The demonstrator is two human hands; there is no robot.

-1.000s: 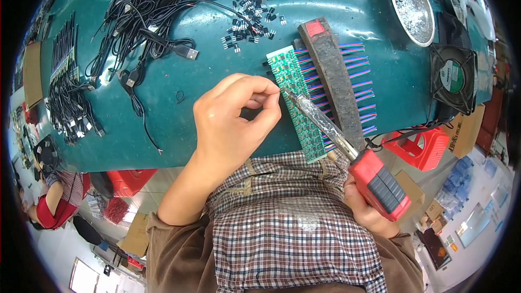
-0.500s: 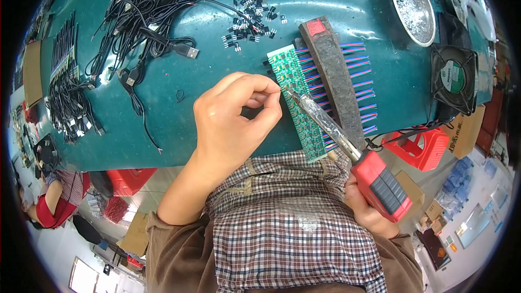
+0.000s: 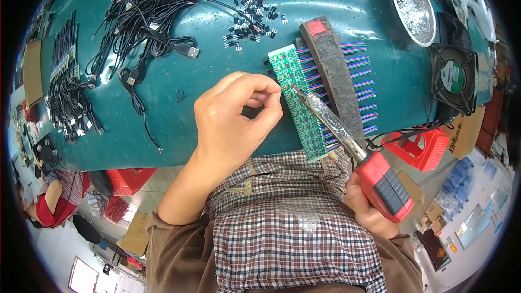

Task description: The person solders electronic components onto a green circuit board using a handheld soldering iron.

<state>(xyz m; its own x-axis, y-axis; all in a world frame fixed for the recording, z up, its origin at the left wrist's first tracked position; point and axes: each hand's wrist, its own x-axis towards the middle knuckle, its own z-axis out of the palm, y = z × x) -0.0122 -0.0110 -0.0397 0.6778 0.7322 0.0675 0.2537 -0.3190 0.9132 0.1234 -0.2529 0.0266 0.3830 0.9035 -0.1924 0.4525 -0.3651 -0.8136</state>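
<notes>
Apparently we're soldering, right hand (image 3: pixel 368 212) gripping the iron (image 3: pixel 354 147) over green circuit boards (image 3: pixel 311 137) on the table (image 3: pixel 179 73), left hand (image 3: pixel 227 115) pinched, its contents, if any, unclear, so next we likely need a steady tip.

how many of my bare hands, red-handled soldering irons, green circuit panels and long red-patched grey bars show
Left hand and right hand: 2
Red-handled soldering iron: 1
Green circuit panel: 1
Long red-patched grey bar: 1
Total: 5
</notes>
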